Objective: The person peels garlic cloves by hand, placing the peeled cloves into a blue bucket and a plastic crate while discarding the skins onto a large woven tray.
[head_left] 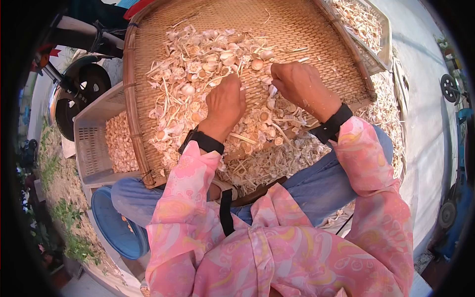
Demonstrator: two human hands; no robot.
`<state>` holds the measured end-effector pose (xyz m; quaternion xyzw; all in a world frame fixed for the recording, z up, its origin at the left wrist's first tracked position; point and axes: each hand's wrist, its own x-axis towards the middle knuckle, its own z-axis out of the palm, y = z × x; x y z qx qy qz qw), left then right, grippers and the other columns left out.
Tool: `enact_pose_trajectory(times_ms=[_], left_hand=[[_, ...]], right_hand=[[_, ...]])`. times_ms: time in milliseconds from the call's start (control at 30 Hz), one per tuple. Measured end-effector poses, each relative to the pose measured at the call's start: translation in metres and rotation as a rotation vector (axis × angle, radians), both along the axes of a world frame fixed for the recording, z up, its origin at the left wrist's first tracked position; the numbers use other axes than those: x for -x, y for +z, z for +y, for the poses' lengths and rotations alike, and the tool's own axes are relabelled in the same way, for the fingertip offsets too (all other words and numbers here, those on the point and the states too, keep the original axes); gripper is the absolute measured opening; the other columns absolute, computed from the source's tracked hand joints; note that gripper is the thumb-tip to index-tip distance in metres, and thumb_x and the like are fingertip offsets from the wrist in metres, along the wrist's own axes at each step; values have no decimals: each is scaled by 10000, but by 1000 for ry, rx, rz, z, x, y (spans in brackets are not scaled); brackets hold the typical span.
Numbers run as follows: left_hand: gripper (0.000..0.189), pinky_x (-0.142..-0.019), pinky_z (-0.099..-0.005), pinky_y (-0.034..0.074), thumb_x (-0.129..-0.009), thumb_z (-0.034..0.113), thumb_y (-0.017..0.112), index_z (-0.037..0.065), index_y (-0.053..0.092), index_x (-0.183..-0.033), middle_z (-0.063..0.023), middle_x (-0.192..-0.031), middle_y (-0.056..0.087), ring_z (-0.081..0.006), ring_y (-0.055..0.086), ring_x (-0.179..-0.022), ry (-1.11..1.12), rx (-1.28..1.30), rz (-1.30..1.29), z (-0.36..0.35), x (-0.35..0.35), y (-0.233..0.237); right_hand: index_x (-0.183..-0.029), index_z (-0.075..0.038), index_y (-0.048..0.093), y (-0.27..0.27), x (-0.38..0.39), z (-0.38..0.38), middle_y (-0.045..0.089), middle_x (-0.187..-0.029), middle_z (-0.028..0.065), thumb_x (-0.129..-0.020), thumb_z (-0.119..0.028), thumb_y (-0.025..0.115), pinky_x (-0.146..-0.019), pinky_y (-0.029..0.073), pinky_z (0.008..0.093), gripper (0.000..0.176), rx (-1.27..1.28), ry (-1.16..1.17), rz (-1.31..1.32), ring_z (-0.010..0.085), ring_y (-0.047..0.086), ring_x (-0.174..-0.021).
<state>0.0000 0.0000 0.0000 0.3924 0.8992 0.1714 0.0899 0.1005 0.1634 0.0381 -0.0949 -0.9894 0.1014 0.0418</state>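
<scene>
Manual handling of garlic on a woven tray, the landmark for all places. Left of the tray stood a pale crate of small cloves, with a blue tub below its near left corner. On the tray, from its left part to its middle, lay the garlic: cream and faintly pink cloves and part-bulbs, dry and matt, mixed with papery skins, root discs and thin straw-coloured stalks. The left hand was over the tray's middle, back upward, fingers curled narrow; whether they gripped a piece could not be told. Loose skins and stalks lay below the tray's near edge. The right hand, right of the tray's middle, had its fingers bent inward beside pale cloves; its fingertips were hidden, so any hold could not be told. Beyond the tray's right edge stood a second crate with dry scraps. The step in hand appeared to be close fingertip work among mixed pieces; from this posture, a next move called for a light, precise pinch, clear of tangled stalks.
</scene>
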Motion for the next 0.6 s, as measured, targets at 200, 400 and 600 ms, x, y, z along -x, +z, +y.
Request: enact_pose_trajectory(times_ms=[200, 400, 600], left_hand=[[226, -549, -182, 427, -865, 166, 578, 3, 531, -1014, -41, -812, 565, -99, 536, -692, 254, -850, -1212, -45, -8, 53], [220, -514, -167, 387, -870, 134, 561, -39, 523, -1001, -148, -867, 508, -105, 481, -649, -223, -1173, -1763, -78, -74, 141], [257, -573, -281, 459, -834, 74, 604, -87, 531, -1021, -148, -787, 595, -252, 595, -695, -1012, -1526, -2078, -71, -152, 187]], right_hand=[[-751, -18, 550, -16, -15, -21, 599, -649, 145, -757, -158, 573, -554, 483, 401, 141, -53, 191, 14, 315, 613, -623], [-749, -32, 528, -29, 3, -35, 592, -628, 150, -710, -119, 563, -533, 469, 390, 101, -73, 306, 74, 298, 609, -599], [-912, -44, 531, -14, 23, -33, 547, -708, 11, -859, -191, 541, -560, 460, 258, 156, 736, 31, -101, 116, 572, -623]])
